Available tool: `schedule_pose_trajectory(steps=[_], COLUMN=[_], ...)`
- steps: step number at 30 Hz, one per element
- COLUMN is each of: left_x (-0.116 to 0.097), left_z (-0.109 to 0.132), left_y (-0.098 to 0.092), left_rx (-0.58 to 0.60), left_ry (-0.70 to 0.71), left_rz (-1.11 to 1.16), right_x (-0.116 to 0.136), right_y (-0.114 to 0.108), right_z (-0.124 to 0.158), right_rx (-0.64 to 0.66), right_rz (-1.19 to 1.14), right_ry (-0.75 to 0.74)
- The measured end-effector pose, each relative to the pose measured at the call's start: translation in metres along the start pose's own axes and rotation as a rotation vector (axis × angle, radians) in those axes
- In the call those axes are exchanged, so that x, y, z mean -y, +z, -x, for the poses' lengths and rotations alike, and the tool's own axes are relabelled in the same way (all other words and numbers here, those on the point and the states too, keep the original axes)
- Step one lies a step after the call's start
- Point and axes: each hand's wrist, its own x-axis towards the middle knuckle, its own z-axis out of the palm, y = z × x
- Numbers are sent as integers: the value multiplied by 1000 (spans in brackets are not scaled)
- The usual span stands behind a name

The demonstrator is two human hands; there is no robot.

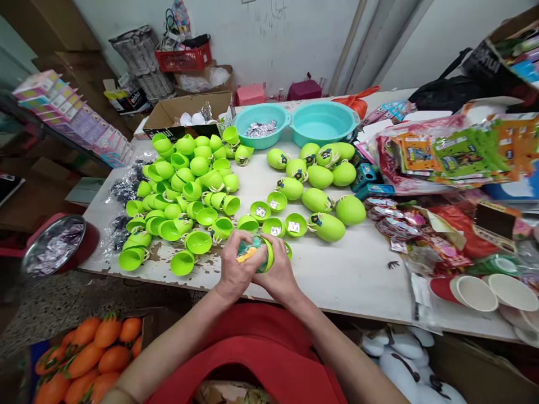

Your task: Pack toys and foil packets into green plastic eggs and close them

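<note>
Holding a teal-and-yellow packet [246,255] above the table [357,275], the left hand [236,269] adjoins the right hand [278,272], gripping a green shell [270,256].

The table [357,280] was white, chipped brown along its near edge. Over it I saw plain lime-green shells [199,166], at its front a teal and yellow-orange bundle [244,247], toward its back turquoise basins [324,137], beyond it a red basket [184,59].

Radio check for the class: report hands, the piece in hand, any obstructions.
Left hand gripping teal-and-yellow item. Right hand around green shell. Open green cups close beyond; item partly hidden.
</note>
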Motion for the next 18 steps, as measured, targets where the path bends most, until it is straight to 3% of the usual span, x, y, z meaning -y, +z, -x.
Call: schedule_pose_trajectory(steps=[5, 11, 14, 18], left_x=[-3, -6, -3, 1], left_z=[1, -7, -18, -36], left_y=[-19, -34, -44, -65], left_rx=[67, 113, 143, 195], left_ry=[73, 33, 93, 230], left_rz=[308, 277, 288, 226], right_x=[18, 33, 43, 56], right_y=[-11, -8, -6, 2], right_z=[-4, -14, -25, -36], right_rx=[268, 267, 296, 403], right_rz=[-94, -136, -128, -228], right_ry=[-21, -65, -52, 90])
